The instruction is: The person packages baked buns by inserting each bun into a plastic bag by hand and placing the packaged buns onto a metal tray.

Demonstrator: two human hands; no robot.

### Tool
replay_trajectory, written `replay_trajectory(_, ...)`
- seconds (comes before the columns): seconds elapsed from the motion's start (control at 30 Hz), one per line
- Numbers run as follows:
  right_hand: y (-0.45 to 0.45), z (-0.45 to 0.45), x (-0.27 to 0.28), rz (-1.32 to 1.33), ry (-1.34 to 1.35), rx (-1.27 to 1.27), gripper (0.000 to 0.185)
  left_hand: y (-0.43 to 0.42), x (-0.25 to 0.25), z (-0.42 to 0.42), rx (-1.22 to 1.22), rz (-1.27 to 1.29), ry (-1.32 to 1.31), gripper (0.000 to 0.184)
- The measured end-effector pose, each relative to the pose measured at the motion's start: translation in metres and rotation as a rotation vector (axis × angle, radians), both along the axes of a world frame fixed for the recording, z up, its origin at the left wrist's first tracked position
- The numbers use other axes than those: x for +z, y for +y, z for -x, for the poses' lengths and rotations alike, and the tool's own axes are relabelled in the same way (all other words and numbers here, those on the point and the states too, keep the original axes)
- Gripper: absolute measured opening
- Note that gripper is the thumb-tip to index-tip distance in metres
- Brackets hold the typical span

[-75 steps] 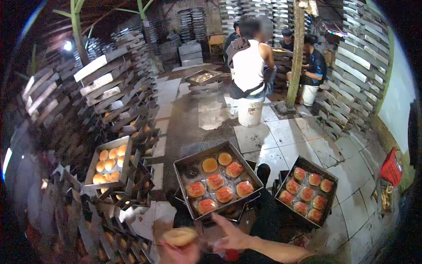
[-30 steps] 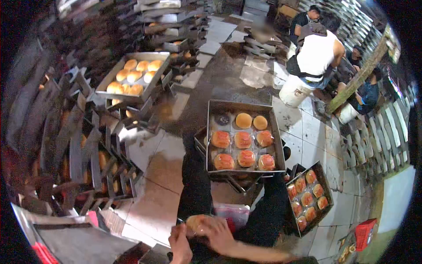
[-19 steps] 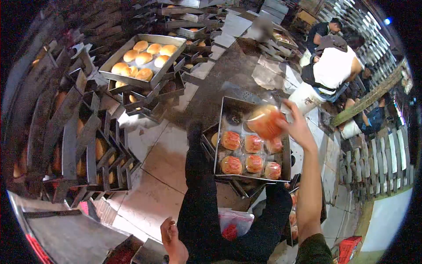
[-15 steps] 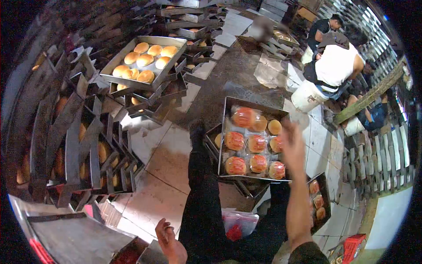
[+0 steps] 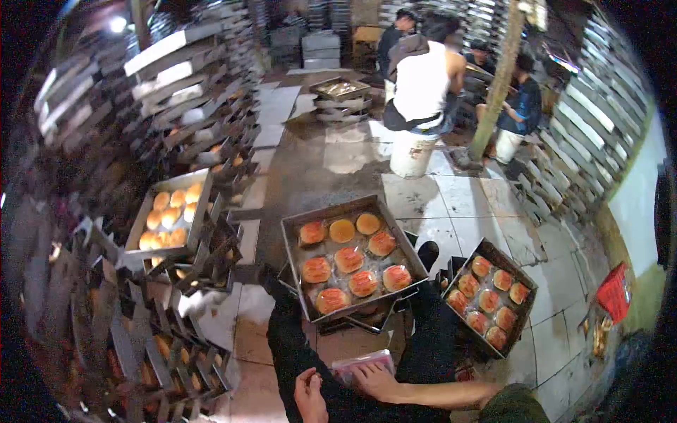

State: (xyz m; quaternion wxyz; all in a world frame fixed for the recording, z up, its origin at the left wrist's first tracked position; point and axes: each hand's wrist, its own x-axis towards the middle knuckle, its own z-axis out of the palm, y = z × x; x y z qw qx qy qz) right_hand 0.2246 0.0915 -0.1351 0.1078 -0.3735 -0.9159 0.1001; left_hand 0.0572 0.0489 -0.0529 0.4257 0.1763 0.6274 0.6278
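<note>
My right hand (image 5: 379,383) reaches across to a stack of clear plastic bags (image 5: 363,364) between my legs, its fingers lying spread on top. Left of it, my left hand (image 5: 310,399) is raised with fingers loosely bent and nothing visible in it. Before my knees sits a metal tray (image 5: 409,264) of round buns. Most buns, such as a wrapped bun (image 5: 349,259), are in clear bags with red-orange print. Two at the far side, including a plain bun (image 5: 342,230), show no print.
On my right, a second tray (image 5: 462,331) holds wrapped buns. At left, a tray of unwrapped buns (image 5: 168,218) tops a stack of trays. Beyond, a person in a white top (image 5: 423,81) sits on a white bucket (image 5: 411,155), near other people and a slanting post (image 5: 497,92).
My right hand has moved from the front tray back to the plastic bags. The front tray now sits turned at an angle, and the view has tilted up and to the right.
</note>
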Motion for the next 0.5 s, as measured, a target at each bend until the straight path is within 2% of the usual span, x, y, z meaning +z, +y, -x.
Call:
replay_trajectory(0.03, 0.000, 0.002, 0.009, -0.010, 0.012, -0.015, 0.037, 0.004, 0.003, -0.005, -0.015, -0.010, 0.012, 0.019)
replay_trajectory(0.1, 0.009, 0.001, 0.035, 0.034, -0.112, 0.086, 0.032, 0.015, 0.010, -0.012, -0.215, 0.036, 0.227, 0.026)
replay_trajectory(0.13, 0.010, -0.001, 0.048, 0.032, -0.099, 0.079, 0.032, 0.012, -0.014, -0.012, -0.338, -0.026, 0.404, 0.034)
replay_trajectory(0.17, 0.012, -0.004, 0.060, 0.062, 0.058, 0.046, 0.029, 0.009, -0.008, -0.008, -0.346, -0.024, 0.418, 0.034)
replay_trajectory(0.2, 0.019, -0.008, 0.073, 0.084, 0.210, 0.016, 0.026, 0.010, 0.002, -0.001, -0.679, 0.085, 0.417, 0.034)
replay_trajectory(0.23, 0.031, -0.015, 0.091, 0.073, 0.210, 0.008, 0.026, 0.014, 0.007, 0.002, -1.011, 0.192, 0.404, 0.034)
replay_trajectory(0.27, 0.045, -0.022, 0.110, 0.134, 0.307, -0.069, 0.023, 0.011, -0.013, 0.004, -0.918, 0.151, 0.452, 0.030)
replay_trajectory(0.3, 0.053, -0.027, 0.127, 0.199, 0.408, -0.145, 0.020, 0.009, -0.013, 0.001, -0.927, 0.150, 0.454, 0.030)
replay_trajectory(0.33, 0.060, -0.030, 0.143, 0.197, 0.413, -0.149, 0.020, 0.009, -0.012, 0.000, -0.787, 0.069, 0.193, 0.026)
replay_trajectory(0.37, 0.068, -0.033, 0.159, 0.320, 0.561, -0.272, 0.017, 0.010, -0.011, 0.000, -0.641, -0.013, -0.062, 0.021)
replay_trajectory(0.4, 0.071, -0.034, 0.166, 0.445, 0.705, -0.396, 0.019, 0.011, -0.013, 0.002, -0.533, 0.108, -0.194, 0.016)
replay_trajectory(0.43, 0.075, -0.035, 0.160, 0.440, 0.706, -0.408, 0.019, 0.015, -0.005, 0.001, -0.544, 0.108, -0.196, 0.016)
replay_trajectory(0.5, 0.088, -0.040, 0.142, 0.448, 0.751, -0.375, 0.025, 0.023, 0.014, -0.004, -0.351, 0.198, -0.242, 0.017)
